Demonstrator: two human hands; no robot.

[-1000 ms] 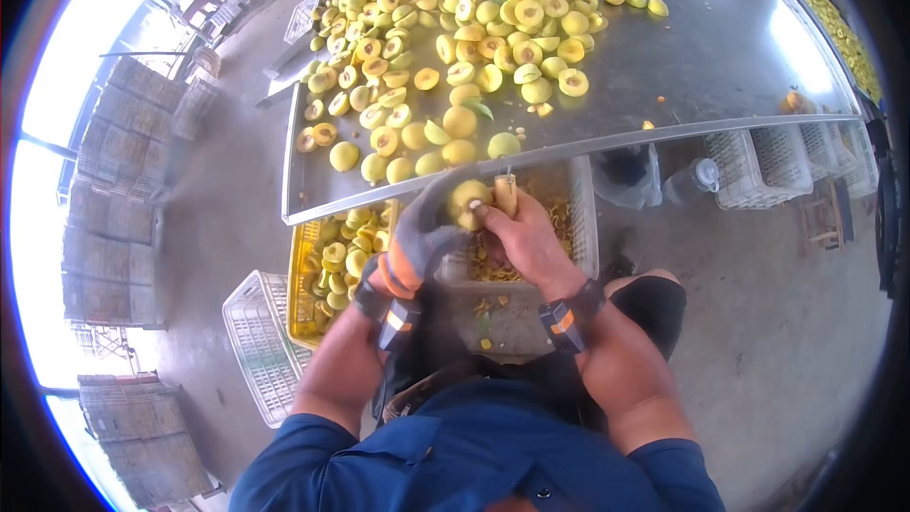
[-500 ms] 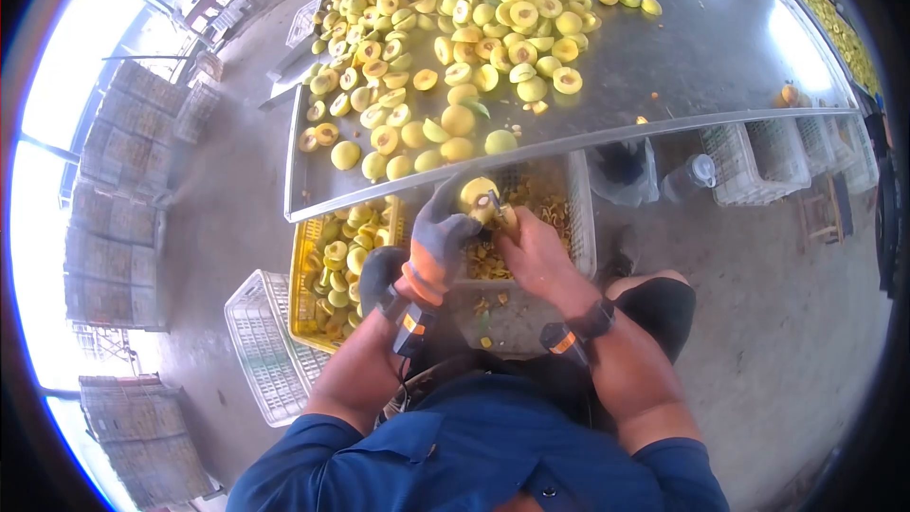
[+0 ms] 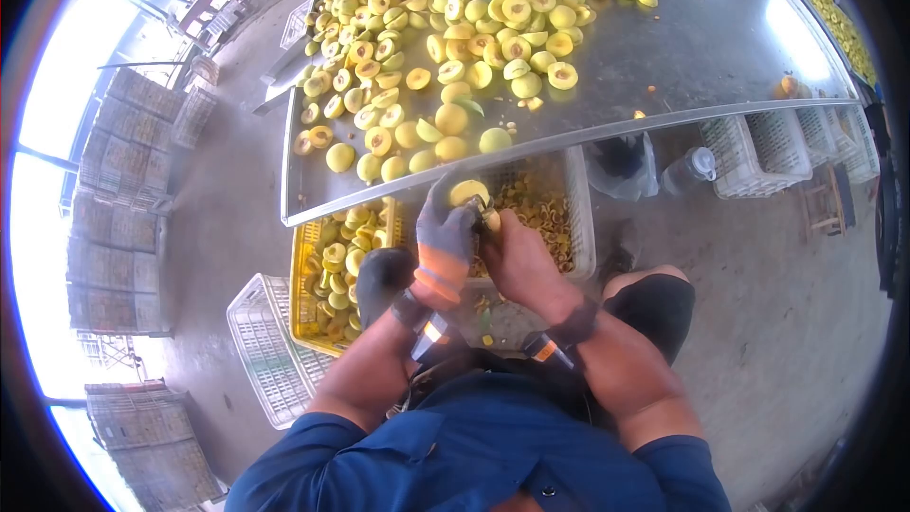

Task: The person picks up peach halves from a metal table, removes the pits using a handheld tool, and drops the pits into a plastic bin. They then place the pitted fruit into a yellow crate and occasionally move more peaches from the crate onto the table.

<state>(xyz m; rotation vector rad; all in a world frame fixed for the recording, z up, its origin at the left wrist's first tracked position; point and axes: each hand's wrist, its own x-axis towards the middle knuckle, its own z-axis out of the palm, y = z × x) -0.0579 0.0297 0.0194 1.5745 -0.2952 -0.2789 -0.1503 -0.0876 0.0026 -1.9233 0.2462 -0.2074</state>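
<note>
My left hand (image 3: 447, 237), in a grey and orange glove, is closed around a cut yellow-green fruit half (image 3: 468, 193) below the table's front edge. My bare right hand (image 3: 527, 261) is closed right beside it, on a small tool with a yellowish handle (image 3: 491, 220) whose tip meets the fruit. The fingers partly hide the tool. Beneath both hands is a pale crate (image 3: 580, 218) holding many small brown and yellow scraps. A yellow crate (image 3: 303, 299) with fruit halves stands to the left of my left hand.
The metal table (image 3: 682, 57) carries a big heap of fruit halves (image 3: 474, 19). A white crate (image 3: 275, 351) stands on the floor at left. Under the table at right are a plastic jug (image 3: 690, 171) and white crates (image 3: 749, 156). Stacked crates (image 3: 114, 256) line the far left.
Both hands have turned, with the wrists closer together. The fruit half has tilted, so its cut face now shows less, and the tool is more hidden by the fingers.
</note>
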